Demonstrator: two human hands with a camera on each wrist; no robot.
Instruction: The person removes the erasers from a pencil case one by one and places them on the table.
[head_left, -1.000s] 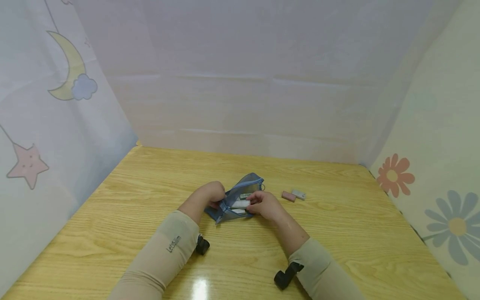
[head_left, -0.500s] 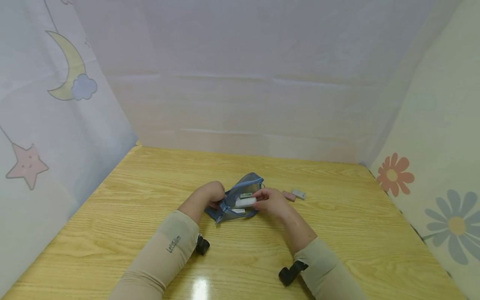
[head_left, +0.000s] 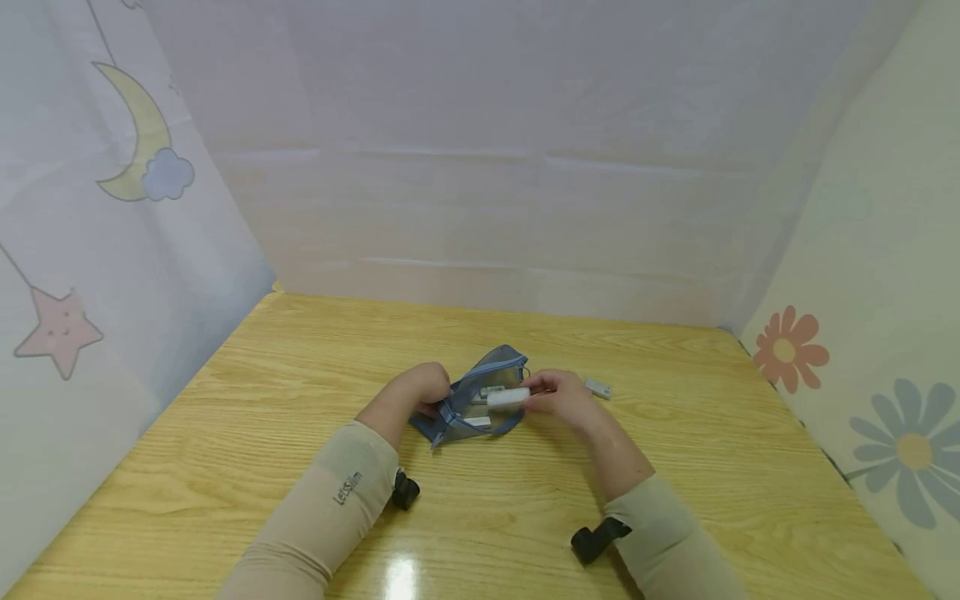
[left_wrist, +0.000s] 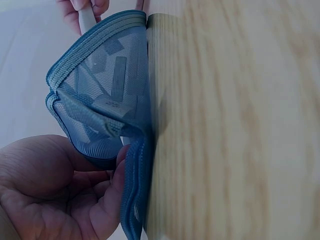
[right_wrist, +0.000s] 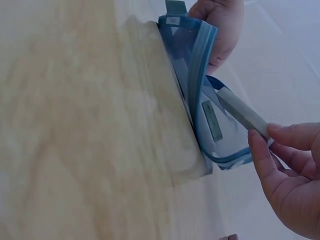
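A blue mesh zip pouch [head_left: 491,364] lies on the table with its zip undone and its mouth spread. My left hand [head_left: 427,387] pinches its left end between thumb and fingers, as the left wrist view shows [left_wrist: 50,185]. With thumb and fingertips my right hand [head_left: 561,398] holds one end of a white rectangular block [right_wrist: 243,110]. The block's other end is at the pouch's mouth. Inside the pouch are another white block [head_left: 477,422] and a block with a greenish label [right_wrist: 212,120]; the mesh blurs other pieces.
On the wooden table [head_left: 337,333], a small light grey block [head_left: 598,389] lies just beyond my right hand. Patterned cloth walls [head_left: 480,208] close off the back and both sides.
My right hand has moved to the right and slightly away, drawing the white block toward the pouch's right side. It now covers the pink block on the table. The left hand stays put.
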